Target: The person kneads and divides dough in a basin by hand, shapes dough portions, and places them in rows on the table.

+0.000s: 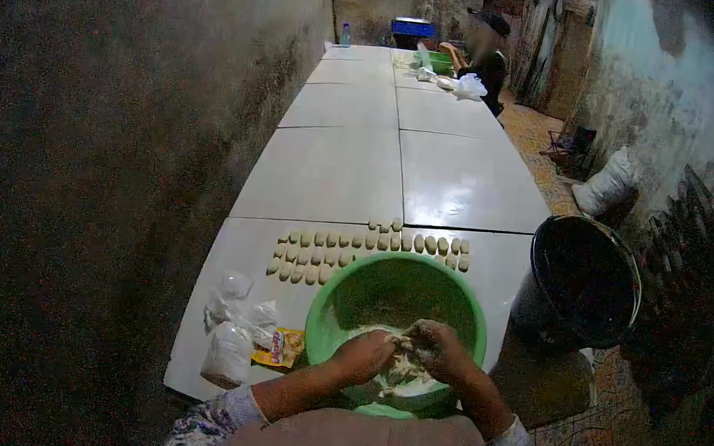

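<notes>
A large green basin [320, 308] stands at the near end of the long table, with pale, sticky dough [403, 371] inside. Over it, my left hand [364, 354] and my right hand [439, 349] meet, fingers closed on a piece of dough between them. Beyond the basin's rim, several small oblong dough pieces [316, 254] lie in rows on the white tabletop [318, 174]. To the left of my left forearm are clear plastic bags of white contents [227, 355] and a yellow packet [280, 347].
A big dark bucket [534, 303] stands right of the table. At the far right end, a person in a dark cap [488, 61] is beside another green basin [439, 62] and white plastic bags [470, 86]. A white sack [607, 184] leans by the right wall.
</notes>
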{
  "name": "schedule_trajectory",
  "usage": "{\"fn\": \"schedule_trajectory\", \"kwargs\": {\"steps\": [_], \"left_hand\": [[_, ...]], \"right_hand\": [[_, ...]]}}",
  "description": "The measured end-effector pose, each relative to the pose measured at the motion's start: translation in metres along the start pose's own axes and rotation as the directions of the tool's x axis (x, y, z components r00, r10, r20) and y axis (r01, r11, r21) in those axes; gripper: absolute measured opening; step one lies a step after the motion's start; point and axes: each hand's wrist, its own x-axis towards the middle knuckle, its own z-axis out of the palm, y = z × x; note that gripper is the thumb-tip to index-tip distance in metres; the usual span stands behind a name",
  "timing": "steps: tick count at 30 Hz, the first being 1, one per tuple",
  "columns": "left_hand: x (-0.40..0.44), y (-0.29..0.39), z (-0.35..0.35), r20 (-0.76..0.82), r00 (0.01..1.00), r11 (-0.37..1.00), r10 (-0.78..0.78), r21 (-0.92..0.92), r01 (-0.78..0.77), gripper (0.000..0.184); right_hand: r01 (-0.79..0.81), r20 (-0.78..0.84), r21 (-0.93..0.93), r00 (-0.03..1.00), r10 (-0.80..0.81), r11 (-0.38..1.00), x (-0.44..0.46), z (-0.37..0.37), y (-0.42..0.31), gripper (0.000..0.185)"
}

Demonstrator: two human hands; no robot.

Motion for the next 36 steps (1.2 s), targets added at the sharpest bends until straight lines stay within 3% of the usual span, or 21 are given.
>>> {"fn": "schedule_trajectory", "kwargs": {"steps": [1, 3, 6, 7, 9, 12, 14, 16, 17, 18, 20, 22, 23, 24, 26, 27, 28, 30, 31, 34, 36], "left_hand": [[0.001, 0.0, -0.002, -0.004, 1.0, 1.0, -0.004, -0.002, 0.004, 0.029], [0.005, 0.005, -0.007, 0.206, 0.965, 0.978, -0.159, 0.169, 0.125, 0.028], [-0.002, 0.014, -0.016, 0.165, 0.961, 0.974, -0.223, 0.066, 0.215, 0.026], [-0.004, 0.02, -0.021, 0.166, 0.961, 0.975, -0.222, 0.063, 0.214, 0.026], [-0.007, 0.029, -0.029, 0.227, 0.97, 0.982, -0.091, 0.182, 0.05, 0.025], [-0.005, 0.019, -0.019, 0.172, 0.982, 0.988, -0.073, 0.148, 0.047, 0.02], [-0.002, 0.017, -0.021, 0.217, 0.97, 0.984, -0.105, 0.165, 0.069, 0.021], [-0.003, 0.019, -0.022, 0.255, 0.958, 0.979, -0.133, 0.186, 0.086, 0.025], [-0.005, 0.017, -0.019, 0.209, 0.963, 0.984, -0.17, 0.084, 0.155, 0.03], [-0.007, 0.015, -0.017, 0.165, 0.964, 0.976, -0.209, -0.021, 0.215, 0.037], [-0.007, 0.004, -0.012, 0.121, 0.987, 0.994, -0.106, -0.006, 0.108, 0.044], [-0.006, -0.004, -0.007, 0.136, 0.988, 0.995, 0.077, 0.044, -0.084, 0.038], [-0.007, -0.026, 0.008, 0.05, 0.978, 0.975, 0.204, 0.084, -0.208, 0.035], [-0.011, -0.02, 0.006, 0.055, 0.977, 0.974, 0.204, 0.087, -0.208, 0.035], [-0.015, -0.007, 0.0, 0.167, 0.979, 0.993, 0.117, -0.051, -0.11, 0.042], [-0.018, -0.003, -0.003, 0.22, 0.97, 0.964, 0.102, -0.264, -0.041, 0.044], [-0.019, 0.004, -0.003, 0.225, 0.969, 0.964, 0.104, -0.262, -0.042, 0.044], [-0.017, 0.016, -0.002, 0.288, 0.954, 0.996, -0.085, 0.04, 0.077, 0.048], [-0.021, 0.015, -0.002, 0.273, 0.96, 0.996, 0.063, 0.045, -0.079, 0.048], [-0.027, 0.024, -0.008, 0.215, 0.961, 0.985, 0.172, -0.011, -0.174, 0.044], [-0.024, 0.02, -0.004, 0.205, 0.968, 0.988, 0.144, 0.027, -0.153, 0.04]], "right_hand": [[0.008, -0.016, 0.03, 1.0, -0.007, 1.0, 0.0, 0.001, 0.008, 0.014], [-0.042, -0.031, 0.013, 0.999, 0.042, 0.999, 0.002, 0.003, 0.011, 0.012], [-0.124, -0.069, 0.033, 0.99, 0.126, 0.992, 0.001, 0.001, -0.014, 0.01], [-0.121, -0.116, 0.028, 0.986, 0.123, 0.992, 0.002, 0.0, -0.012, 0.009], [-0.088, -0.208, 0.104, 0.972, 0.108, 0.991, 0.005, 0.002, -0.006, 0.006], [-0.051, -0.24, 0.077, 0.968, 0.068, 0.996, 0.005, -0.001, -0.007, 0.006], [-0.089, -0.243, 0.024, 0.966, 0.092, 0.996, 0.004, 0.003, 0.003, 0.009], [-0.184, -0.194, -0.074, 0.967, 0.167, 0.98, 0.004, 0.004, -0.001, 0.012], [-0.214, -0.108, -0.217, 0.975, 0.195, 0.952, 0.002, 0.002, -0.008, 0.017], [-0.204, -0.113, -0.223, 0.977, 0.182, 0.953, 0.002, 0.001, -0.012, 0.017], [-0.206, 0.146, -0.16, 0.962, 0.229, 0.965, -0.003, 0.003, -0.016, 0.019], [-0.16, 0.13, -0.177, 0.974, 0.184, 0.971, -0.008, 0.004, -0.013, 0.025], [-0.11, 0.137, -0.171, 0.981, 0.134, 0.979, -0.012, 0.004, -0.02, 0.025], [-0.06, 0.142, -0.164, 0.986, 0.084, 0.985, -0.015, 0.006, -0.025, 0.024], [-0.092, 0.18, -0.236, 0.974, 0.137, 0.967, -0.016, 0.008, -0.032, 0.021], [-0.115, 0.153, -0.2, 0.977, 0.147, 0.973, -0.018, 0.008, -0.036, 0.019], [-0.139, 0.127, -0.162, 0.979, 0.16, 0.977, -0.021, 0.01, -0.038, 0.017], [-0.111, 0.119, -0.126, 0.985, 0.126, 0.986, -0.023, 0.011, -0.03, 0.017], [-0.088, 0.149, -0.081, 0.984, 0.099, 0.993, -0.025, 0.01, -0.028, 0.018], [0.041, 0.21, -0.004, 0.977, -0.04, 0.999, -0.026, 0.008, -0.028, 0.02], [-0.239, 0.18, 0.036, 0.957, 0.229, 0.97, -0.03, 0.004, -0.043, 0.017]]}}
